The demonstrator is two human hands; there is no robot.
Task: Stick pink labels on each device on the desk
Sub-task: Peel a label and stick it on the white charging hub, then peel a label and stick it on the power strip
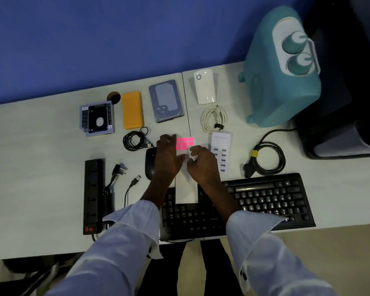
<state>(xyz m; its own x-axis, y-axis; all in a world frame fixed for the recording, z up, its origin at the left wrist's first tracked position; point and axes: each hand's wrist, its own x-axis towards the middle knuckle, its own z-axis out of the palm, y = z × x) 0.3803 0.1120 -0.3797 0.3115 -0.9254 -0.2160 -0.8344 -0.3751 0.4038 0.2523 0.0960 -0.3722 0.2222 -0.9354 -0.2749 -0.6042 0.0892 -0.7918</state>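
Note:
A long white label sheet lies partly over the black keyboard, with several pink labels at its far end. My left hand grips the sheet's left edge beside the pink labels. My right hand pinches the sheet's right edge just below them, fingers curled. Around it on the desk are a black mouse, a white USB hub, a hard drive, an orange box, a drive caddy, a white plug-in unit and a black power strip.
A teal heater stands at the back right. Coiled cables lie about: a white one, a thin black one and a thick black one. The desk's front edge is near my sleeves. A blue wall backs the desk.

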